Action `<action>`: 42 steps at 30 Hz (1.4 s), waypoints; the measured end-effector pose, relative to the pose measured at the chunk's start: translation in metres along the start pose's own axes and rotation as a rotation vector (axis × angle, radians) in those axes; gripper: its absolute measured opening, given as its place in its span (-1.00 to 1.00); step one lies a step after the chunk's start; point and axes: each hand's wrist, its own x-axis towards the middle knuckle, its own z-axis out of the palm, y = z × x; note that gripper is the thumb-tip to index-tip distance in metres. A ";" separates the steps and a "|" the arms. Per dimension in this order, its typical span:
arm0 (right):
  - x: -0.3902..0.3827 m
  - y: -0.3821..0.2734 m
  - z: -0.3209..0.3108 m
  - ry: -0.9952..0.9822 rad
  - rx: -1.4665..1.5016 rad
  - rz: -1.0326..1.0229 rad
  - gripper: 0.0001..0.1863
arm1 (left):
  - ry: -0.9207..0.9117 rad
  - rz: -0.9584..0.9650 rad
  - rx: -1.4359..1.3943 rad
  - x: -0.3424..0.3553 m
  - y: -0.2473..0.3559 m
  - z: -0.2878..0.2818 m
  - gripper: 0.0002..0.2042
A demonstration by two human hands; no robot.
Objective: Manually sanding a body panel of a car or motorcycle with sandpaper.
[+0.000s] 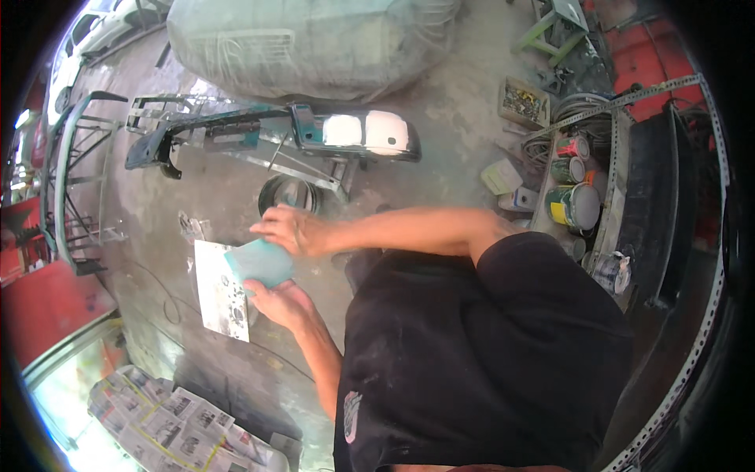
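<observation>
Between my two hands is a thin turquoise sheet [263, 262], bent and flexible-looking; whether it is paper or cloth I cannot tell. My left hand [283, 303] grips its lower edge, the thumb lying on top and the other fingers underneath. At the upper edge, my right hand [295, 230] has closed on the sheet, its fingers bent and pointing left; its thumb is hidden. Just beyond and below the sheet is a white board [216, 295] with dark spots and smears, partly covered by the sheet.
A dark bucket [291, 193] stands past my right hand, near a car bumper [314, 138] on a metal stand. Plastic film drapes a car [314, 47]. Paint cans [574, 206] line a shelf at right. Newspaper covers a part [169, 425] at lower left.
</observation>
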 end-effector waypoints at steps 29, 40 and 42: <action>-0.032 0.038 -0.092 0.206 0.132 0.441 -0.62 | -0.016 -0.324 -0.222 0.039 -0.027 -0.060 -0.62; -0.219 0.148 -0.177 0.659 0.461 1.202 -0.69 | -0.086 -0.606 -0.121 0.078 -0.070 -0.127 -0.64; -0.236 0.153 -0.186 0.615 0.387 1.340 -0.68 | -0.076 -0.628 -0.096 0.086 -0.083 -0.138 -0.64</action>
